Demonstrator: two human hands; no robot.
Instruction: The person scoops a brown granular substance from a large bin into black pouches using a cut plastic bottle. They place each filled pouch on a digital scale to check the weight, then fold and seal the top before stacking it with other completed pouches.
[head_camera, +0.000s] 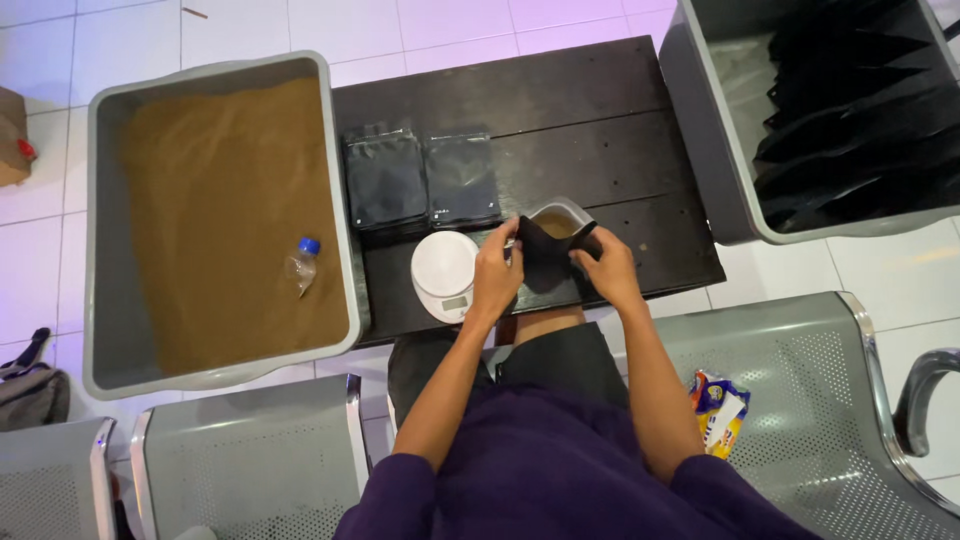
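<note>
Taking the white scale (445, 275) as my mark: just behind it two stacks of flat black pouches (422, 180) block the table (560, 100), though beyond them the dark wood lies bare to the far edge. To its left the grey tub of brown powder (215, 225) walls me in. To its right my hands (497, 275) (605, 268) crowd around an open pouch (548, 250); further right bare wood runs to the bin of black pouches (830, 120).

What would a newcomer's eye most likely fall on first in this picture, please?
Probably the big grey tub of brown powder at left, a small plastic bottle lying in it. Next, centre: the left hand and right hand holding a black pouch open beside a white scale.
</note>
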